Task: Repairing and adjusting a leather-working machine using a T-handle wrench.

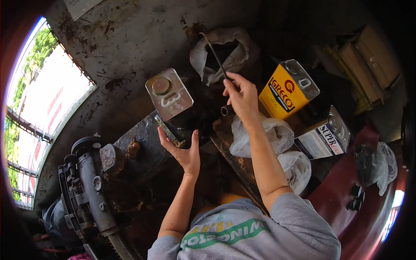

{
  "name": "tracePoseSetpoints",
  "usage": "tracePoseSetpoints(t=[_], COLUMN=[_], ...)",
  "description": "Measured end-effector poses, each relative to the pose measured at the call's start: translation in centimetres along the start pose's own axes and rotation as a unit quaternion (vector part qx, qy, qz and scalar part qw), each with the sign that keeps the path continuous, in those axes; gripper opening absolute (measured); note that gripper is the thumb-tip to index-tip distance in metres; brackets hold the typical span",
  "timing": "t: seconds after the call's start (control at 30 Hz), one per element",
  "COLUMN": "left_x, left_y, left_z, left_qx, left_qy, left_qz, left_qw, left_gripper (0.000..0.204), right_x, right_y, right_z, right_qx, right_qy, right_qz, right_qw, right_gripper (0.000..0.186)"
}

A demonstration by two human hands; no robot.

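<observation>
My right hand (240, 95) grips a thin dark metal rod (213, 51), its upper tip pale and its lower end showing a round hollow socket (225, 111) below my fingers. My left hand (182, 154) is open, thumb and fingers spread, just below a metal can (175, 93) with a round cap and a handle on top. The can stands at the edge of a dark object whose shape I cannot make out. Beyond the rod is an open, crumpled whitish sack (201, 58).
A yellow can (279, 97), a white-labelled can (323, 138) and plastic bags (264, 138) are at right, with folded cardboard (359, 65) behind and a red surface (338, 190). A dirty metal bench (128, 130) and machine (91, 186) are at left, near a barred opening (39, 108).
</observation>
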State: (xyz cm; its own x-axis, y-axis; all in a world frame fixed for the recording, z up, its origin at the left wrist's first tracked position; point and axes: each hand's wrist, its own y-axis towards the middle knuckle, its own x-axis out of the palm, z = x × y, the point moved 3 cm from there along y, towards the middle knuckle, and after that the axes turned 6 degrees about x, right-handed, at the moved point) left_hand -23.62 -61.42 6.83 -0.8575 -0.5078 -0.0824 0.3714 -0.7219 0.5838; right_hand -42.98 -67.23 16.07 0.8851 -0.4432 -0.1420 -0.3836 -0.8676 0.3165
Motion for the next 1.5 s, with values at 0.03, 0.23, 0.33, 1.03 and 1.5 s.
tracePoseSetpoints(t=[0.03, 0.23, 0.33, 1.03, 1.5], left_x=[0.2, 6.1, 10.8, 22.1, 24.5], left_y=[0.7, -0.3, -0.2, 3.1, 7.8], left_z=[1.3, 5.0, 0.9, -15.6, -18.7], left_qx=[0.004, 0.170, 0.011, -0.198, -0.473], left_qy=[0.000, -0.071, -0.107, 0.309, -0.077], left_qz=[-0.004, -0.195, -0.204, -0.180, 0.002], left_qw=[1.000, 0.963, 0.973, 0.912, 0.878], left_gripper=[0.083, 0.044, 0.048, 0.080, 0.053], right_x=[0.3, -3.6, -4.2, 0.1, -2.1], right_y=[0.3, 6.1, 9.0, 11.7, 11.0], right_z=[-0.4, -1.2, -0.8, 9.4, 6.0], right_qx=[0.001, -0.037, -0.051, 0.029, 0.022], right_qy=[0.008, -0.014, -0.048, -0.098, -0.028], right_qz=[-0.013, 0.025, 0.022, -0.077, -0.105], right_qw=[1.000, 0.999, 0.997, 0.992, 0.994], right_gripper=[0.026, 0.022, 0.023, 0.025, 0.027])
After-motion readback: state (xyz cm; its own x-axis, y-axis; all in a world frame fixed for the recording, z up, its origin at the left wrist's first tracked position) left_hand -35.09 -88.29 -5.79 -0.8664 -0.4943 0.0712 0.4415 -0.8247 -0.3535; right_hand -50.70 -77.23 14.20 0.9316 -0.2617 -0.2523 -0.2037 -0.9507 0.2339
